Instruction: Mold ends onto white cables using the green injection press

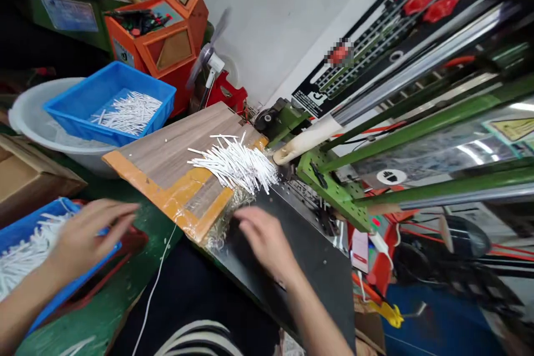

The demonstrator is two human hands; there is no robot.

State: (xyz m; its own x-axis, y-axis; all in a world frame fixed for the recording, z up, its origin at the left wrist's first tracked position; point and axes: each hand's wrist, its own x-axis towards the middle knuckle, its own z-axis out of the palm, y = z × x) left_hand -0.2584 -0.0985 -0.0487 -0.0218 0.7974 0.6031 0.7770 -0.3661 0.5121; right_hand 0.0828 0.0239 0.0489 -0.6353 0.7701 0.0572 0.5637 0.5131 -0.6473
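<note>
A loose pile of thin white tubes (236, 166) lies on a wooden board (175, 147) edged with orange tape. My right hand (263, 238) hovers over a black plate (317, 256) just below that pile, fingers together and curled downward, nothing visible in them. My left hand (89, 232) reaches over the rim of a blue bin (25, 253) filled with the same white tubes, fingers stretched out and apart, blurred by motion.
A second blue bin (110, 101) of white tubes sits in a white basin (29, 119) at the back left. An orange machine (167, 39) and a small fan (208, 61) stand behind. A green-framed machine (375, 178) fills the right. A cardboard box (25, 178) is at left.
</note>
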